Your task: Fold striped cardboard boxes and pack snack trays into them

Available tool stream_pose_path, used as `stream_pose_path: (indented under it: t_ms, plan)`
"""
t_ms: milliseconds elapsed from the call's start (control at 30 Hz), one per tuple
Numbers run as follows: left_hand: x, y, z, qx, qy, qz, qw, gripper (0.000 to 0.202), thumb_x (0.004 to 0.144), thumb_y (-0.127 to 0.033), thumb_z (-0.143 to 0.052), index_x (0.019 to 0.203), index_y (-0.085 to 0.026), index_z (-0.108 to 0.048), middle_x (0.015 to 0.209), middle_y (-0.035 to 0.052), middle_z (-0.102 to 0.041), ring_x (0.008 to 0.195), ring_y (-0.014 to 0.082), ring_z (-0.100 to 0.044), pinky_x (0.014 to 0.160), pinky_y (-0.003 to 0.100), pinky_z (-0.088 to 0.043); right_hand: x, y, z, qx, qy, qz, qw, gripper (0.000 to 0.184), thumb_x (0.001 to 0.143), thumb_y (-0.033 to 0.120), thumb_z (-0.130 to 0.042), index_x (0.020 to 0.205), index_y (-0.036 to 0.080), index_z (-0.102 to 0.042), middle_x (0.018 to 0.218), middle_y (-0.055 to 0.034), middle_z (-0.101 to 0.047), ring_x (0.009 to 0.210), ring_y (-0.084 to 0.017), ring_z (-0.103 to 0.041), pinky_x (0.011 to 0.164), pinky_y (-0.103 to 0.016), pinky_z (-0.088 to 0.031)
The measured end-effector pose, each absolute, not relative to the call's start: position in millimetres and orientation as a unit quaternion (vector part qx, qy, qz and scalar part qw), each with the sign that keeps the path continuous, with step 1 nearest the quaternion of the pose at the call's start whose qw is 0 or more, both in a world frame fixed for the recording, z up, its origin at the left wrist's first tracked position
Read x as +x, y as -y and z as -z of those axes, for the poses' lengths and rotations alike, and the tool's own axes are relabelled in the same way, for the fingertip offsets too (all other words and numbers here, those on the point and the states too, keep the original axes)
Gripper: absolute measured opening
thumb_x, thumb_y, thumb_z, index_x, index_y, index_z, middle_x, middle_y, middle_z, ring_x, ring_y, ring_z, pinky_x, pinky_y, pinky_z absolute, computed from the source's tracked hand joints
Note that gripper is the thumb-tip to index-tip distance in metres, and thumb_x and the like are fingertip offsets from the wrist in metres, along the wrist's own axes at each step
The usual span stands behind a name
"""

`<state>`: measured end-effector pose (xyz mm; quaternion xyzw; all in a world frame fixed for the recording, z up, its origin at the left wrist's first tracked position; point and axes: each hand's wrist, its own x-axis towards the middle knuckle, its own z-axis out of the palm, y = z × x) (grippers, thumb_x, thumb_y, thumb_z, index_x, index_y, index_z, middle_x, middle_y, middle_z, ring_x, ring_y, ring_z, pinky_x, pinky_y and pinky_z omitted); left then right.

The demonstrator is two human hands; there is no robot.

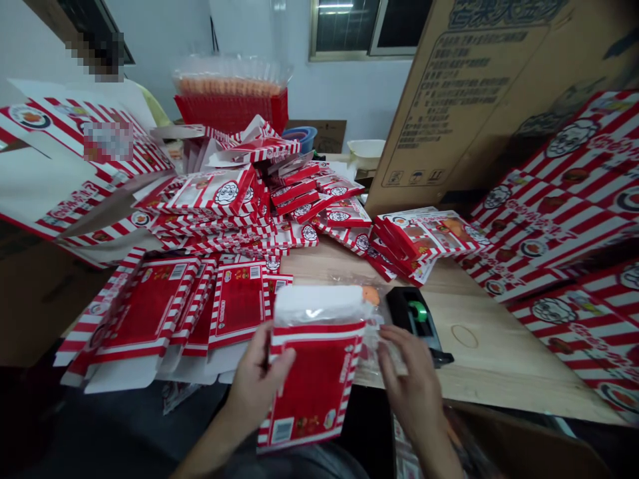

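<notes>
My left hand [254,382] grips a red-and-white striped cardboard box [314,379] by its left side, thumb pressed on the plain red face. The box tilts in front of me with its white end flap [319,299] standing up and clear plastic showing at the mouth. Just right of the box, my right hand [412,372] has its fingers loosely bent and apart, near the box's upper right edge and some clear plastic. Behind the box lies a clear bag with an orange-brown piece [370,295] in it. A black tape dispenser [414,319] with a green core stands beyond my right hand.
Striped flat boxes [150,299] lean at the left, and a heap of filled boxes [214,193] rises behind them. A small stack [424,236] sits right of centre. Large cartons [459,100] and striped printed panels [564,193] border the right. A rubber band [464,336] lies on the table.
</notes>
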<state>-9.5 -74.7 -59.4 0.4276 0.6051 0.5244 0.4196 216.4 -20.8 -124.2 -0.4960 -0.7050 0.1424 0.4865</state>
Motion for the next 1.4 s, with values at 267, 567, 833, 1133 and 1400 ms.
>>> stream_pose_path:
  t_ms: [267,567,833,1133,1400]
  plan:
    - [0,37,93,0.29,-0.473,-0.64,0.531,0.054,0.076,-0.046,-0.066,0.121,-0.019,-0.052,0.11,0.0083,-0.068,0.098,0.023,-0.065,0.085,0.034,-0.052,230,-28,191,-0.5,0.737,-0.233,0.391,0.024,0.079,0.036,-0.056,0.095,0.027,-0.071,0.109,-0.0073,-0.068,0.109,-0.028,-0.059,0.104,-0.054,-0.031]
    - [24,34,104,0.412,-0.545,-0.596,0.422,0.054,0.086,-0.047,-0.052,0.132,-0.02,-0.043,0.131,0.0113,-0.054,0.125,0.0231,-0.048,0.108,0.039,-0.032,192,-2,95,-0.394,0.545,-0.303,0.675,0.035,0.083,0.019,-0.059,0.117,0.026,-0.059,0.112,-0.0072,-0.066,0.1,-0.02,-0.064,0.086,-0.036,-0.051]
    - [44,26,115,0.609,-0.483,-0.623,0.083,0.051,0.092,-0.021,-0.046,0.14,-0.023,-0.03,0.131,0.0109,-0.052,0.126,0.0176,-0.045,0.1,0.028,-0.041,205,6,110,-0.391,0.618,-0.147,0.666,0.031,0.08,0.01,-0.058,0.107,0.024,-0.063,0.105,-0.0052,-0.064,0.102,-0.019,-0.059,0.087,-0.035,-0.046]
    - [43,26,68,0.509,-0.411,-0.63,0.418,0.023,0.093,-0.024,-0.043,0.107,-0.025,-0.061,0.105,0.0033,-0.068,0.089,0.0131,-0.063,0.08,0.023,-0.048,221,16,90,-0.449,0.543,-0.22,0.675,0.009,0.075,0.025,-0.068,0.08,0.021,-0.062,0.073,-0.0006,-0.063,0.069,-0.015,-0.061,0.064,-0.026,-0.047]
    - [15,9,32,0.569,-0.316,-0.436,0.621,0.031,0.086,-0.016,-0.049,0.108,-0.026,-0.069,0.126,0.0055,-0.061,0.12,0.0235,-0.053,0.103,0.04,-0.038,224,23,72,-0.376,0.527,-0.45,0.615,0.019,0.085,0.019,-0.057,0.095,0.03,-0.068,0.109,-0.0059,-0.068,0.097,-0.022,-0.066,0.077,-0.036,-0.054]
